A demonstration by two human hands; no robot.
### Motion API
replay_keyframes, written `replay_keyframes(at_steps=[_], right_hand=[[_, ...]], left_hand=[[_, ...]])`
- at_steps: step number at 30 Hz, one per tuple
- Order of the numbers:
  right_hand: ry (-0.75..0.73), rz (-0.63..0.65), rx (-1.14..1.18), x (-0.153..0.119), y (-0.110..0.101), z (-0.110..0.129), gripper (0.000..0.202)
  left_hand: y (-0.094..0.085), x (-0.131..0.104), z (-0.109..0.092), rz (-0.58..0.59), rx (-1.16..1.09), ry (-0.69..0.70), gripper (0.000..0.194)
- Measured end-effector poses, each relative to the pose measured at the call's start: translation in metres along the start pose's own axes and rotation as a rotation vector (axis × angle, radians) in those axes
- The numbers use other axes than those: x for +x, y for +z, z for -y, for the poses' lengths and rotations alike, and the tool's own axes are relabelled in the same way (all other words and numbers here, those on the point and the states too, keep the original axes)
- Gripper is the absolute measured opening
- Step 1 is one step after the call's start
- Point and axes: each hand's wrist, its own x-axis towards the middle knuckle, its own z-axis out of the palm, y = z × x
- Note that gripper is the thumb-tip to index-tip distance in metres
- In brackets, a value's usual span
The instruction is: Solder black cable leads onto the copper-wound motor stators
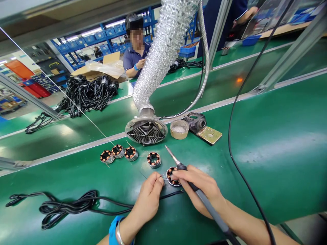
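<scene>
The left hand (150,193) is pinching fine wire (165,179) while the right hand (203,188), gripping a soldering iron (211,205), is touching a probably stiff stator (169,177), best held by its rim.

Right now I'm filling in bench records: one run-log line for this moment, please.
left hand: pinching fine wire beside copper-wound ring | right hand: gripping soldering iron, tip away from ring | black cable: looped on bench

Gripped a soldering iron (212,207) in the right hand (204,183), with fingers (183,175) over a coil ring (169,178). Pinched thin wire (164,179) in the left hand (150,194), beside that ring. Saw black cable (88,200) looped on the green table (281,153), and 4 more rings (154,164) near a fan (146,132), including 3 clustered.
</scene>
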Motion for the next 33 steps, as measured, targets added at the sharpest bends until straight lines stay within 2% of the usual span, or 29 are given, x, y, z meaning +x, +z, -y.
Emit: replay_keyframes(at_steps=[3,6,11,18,25,33], right_hand=[[0.071,-0.037,0.013,0.000,-0.015,0.009,0.043],[0.134,-0.081,0.071,-0.005,-0.024,0.013,0.033],[0.213,-0.156,0.131,-0.013,-0.024,0.005,0.017],[0.254,-0.127,0.132,-0.013,-0.023,0.002,0.012],[0.222,-0.095,0.149,-0.008,-0.019,0.006,0.014],[0.090,-0.072,0.081,0.000,-0.019,0.018,0.018]], left_hand=[[0.001,-0.001,-0.002,0.007,0.008,-0.004,0.034],[0.001,-0.002,-0.004,0.012,0.033,-0.017,0.034],[0.002,-0.003,-0.004,0.018,0.053,-0.027,0.033],[0.000,-0.003,-0.011,0.014,0.068,-0.038,0.032],[0.002,-0.002,-0.012,0.016,0.080,-0.035,0.033],[0.002,-0.004,-0.016,0.026,0.120,-0.012,0.034]])
